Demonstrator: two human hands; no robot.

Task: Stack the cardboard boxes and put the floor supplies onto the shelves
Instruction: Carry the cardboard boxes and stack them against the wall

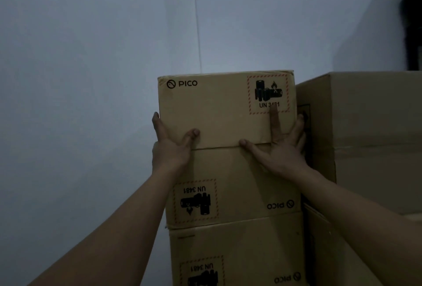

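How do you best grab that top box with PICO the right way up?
Take the top box by its lower side edges, one hand from the left, one from the right, as the left hand and right hand sit now. Its faces are flat with no handles, so squeezing both sides is probably steadiest. The bigger box stands close on the right, leaving little finger room.
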